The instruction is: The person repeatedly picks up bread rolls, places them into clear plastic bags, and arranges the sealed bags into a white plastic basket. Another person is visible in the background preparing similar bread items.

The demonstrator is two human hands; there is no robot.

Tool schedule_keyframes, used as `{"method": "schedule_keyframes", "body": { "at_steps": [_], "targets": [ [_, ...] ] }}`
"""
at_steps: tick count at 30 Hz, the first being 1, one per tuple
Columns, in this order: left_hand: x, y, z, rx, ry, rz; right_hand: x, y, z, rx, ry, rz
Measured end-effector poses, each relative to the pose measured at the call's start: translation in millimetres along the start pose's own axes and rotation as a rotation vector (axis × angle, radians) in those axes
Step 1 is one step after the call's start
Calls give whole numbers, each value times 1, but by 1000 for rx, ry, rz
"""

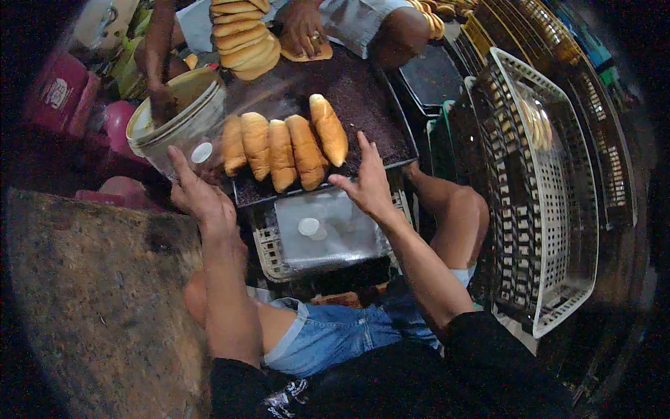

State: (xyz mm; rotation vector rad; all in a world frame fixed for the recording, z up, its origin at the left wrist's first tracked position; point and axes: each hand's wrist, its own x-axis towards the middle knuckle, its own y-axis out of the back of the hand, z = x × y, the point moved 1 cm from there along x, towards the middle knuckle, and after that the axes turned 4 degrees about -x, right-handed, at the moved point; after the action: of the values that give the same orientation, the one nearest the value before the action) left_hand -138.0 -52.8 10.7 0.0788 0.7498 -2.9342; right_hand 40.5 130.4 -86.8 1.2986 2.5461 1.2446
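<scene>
Several long golden bread rolls (281,155) lie side by side at the near edge of a metal tray (402,162). The tray holds dark chocolate-coloured sprinkles (369,118). My right hand (369,183) is beside the rightmost roll (328,131), thumb and fingers spread, holding nothing. To the left of the row, my left hand (201,194) is raised before a plastic bucket (175,141), empty, with its fingers apart and partly blurred. Below the tray, clear plastic bags (340,230) with a round white label rest on a perforated crate (269,256).
Opposite me, a co-worker's hand (303,34) presses on flat bread (309,52), beside a bread stack (246,44); their other hand (162,105) reaches into the bucket. A white plastic crate (568,209) stands on its side at right. A worn wooden board (104,309) lies at left.
</scene>
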Motion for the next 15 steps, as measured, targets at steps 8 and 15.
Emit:
{"method": "schedule_keyframes", "body": {
  "at_steps": [8, 15],
  "targets": [
    [18, 8, -18, 55, -119, -210, 68, 21, 32, -144, 106, -123],
    [22, -11, -27, 268, -200, -334, 67, 203, -15, 533, -413, -162]
  ]
}}
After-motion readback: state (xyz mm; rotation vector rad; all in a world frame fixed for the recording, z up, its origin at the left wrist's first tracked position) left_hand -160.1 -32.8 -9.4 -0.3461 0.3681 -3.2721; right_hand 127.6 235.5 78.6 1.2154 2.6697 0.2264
